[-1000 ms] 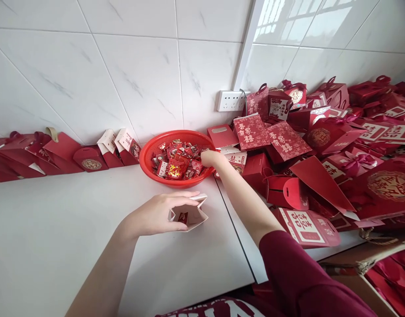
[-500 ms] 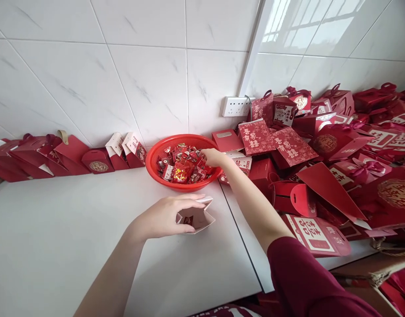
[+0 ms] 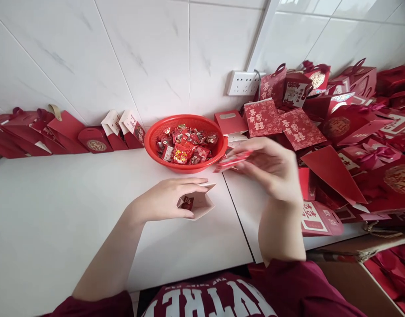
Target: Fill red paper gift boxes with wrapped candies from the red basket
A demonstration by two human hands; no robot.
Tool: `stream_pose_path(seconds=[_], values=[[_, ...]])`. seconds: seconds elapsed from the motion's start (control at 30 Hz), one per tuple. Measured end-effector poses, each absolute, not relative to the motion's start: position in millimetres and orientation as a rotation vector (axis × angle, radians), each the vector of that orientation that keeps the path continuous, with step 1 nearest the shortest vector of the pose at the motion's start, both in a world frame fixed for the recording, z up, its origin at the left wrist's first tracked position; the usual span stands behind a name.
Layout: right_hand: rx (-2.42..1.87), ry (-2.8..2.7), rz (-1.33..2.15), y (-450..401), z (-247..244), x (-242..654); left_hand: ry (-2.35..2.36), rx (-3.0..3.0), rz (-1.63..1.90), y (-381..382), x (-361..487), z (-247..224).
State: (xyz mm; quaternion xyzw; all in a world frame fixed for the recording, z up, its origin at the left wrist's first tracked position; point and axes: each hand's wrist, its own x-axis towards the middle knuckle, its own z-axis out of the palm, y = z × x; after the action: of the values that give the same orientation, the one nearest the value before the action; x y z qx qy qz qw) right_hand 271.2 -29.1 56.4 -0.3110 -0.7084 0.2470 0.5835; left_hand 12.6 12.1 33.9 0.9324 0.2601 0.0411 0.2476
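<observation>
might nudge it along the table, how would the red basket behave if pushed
The red basket looks like perforated plastic, so it may flex slightly. Being wide and low, it would probably slide rather than tip. The packets heaped loosely inside could shift if shoved.

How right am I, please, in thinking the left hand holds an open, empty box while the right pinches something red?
The box isn't empty: the head view shows a dark-red packet inside. The left hand holds it open, and the right hand pinches something red.
</observation>
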Motion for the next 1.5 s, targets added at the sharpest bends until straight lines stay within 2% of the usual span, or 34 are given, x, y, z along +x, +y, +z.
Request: stream_pose_path(seconds=[0.13, 0.23, 0.37, 0.5, 0.57, 0.67, 0.77, 0.97, 1.23, 1.4, 1.5], values=[[-0.624, -1.521, 0.278, -54.7, 61.4, 275.5, 0.687, 2.594, 0.116, 8.1, 13.8, 34.1], [-0.611, -1.472, 0.21, -59.8, 57.9, 275.1, 0.682, 2.606, 0.119, 9.4, 12.7, 33.2], [-0.482, -1.539, 0.275, -52.9, 54.6, 268.6, 0.701, 2.607, 0.111, 12.6, 11.6, 32.6], [-0.303, -1.716, 0.512, -42.9, 53.9, 253.6, 0.695, 2.546, 0.134, 11.7, 12.1, 35.2], [-0.421, -1.951, 0.573, -39.8, 51.8, 246.0, 0.681, 2.487, 0.131, 10.1, 12.4, 37.5], [-0.819, -2.315, 0.472, -39.6, 48.4, 240.8, 0.697, 2.432, 0.142, 8.2, 13.0, 41.4], [-1.028, -2.424, 0.411, -44.7, 49.5, 246.5, 0.71, 2.438, 0.131, 8.0, 13.9, 44.4], [-1.068, -2.337, 0.411, -50.3, 56.6, 260.2, 0.689, 2.464, 0.102, 8.9, 14.3, 45.3], [-0.854, -2.524, 0.308, -25.6, 32.6, 219.7, 0.829, 2.449, 0.082, 5.9, 13.8, 43.2], [-1.136, -2.445, -0.024, -31.0, 26.2, 214.3, 0.783, 2.508, 0.172, 8.6, 14.0, 42.2], [-1.271, -2.436, -0.085, -30.3, 20.4, 206.3, 0.826, 2.514, 0.195, 10.0, 13.1, 42.1]])
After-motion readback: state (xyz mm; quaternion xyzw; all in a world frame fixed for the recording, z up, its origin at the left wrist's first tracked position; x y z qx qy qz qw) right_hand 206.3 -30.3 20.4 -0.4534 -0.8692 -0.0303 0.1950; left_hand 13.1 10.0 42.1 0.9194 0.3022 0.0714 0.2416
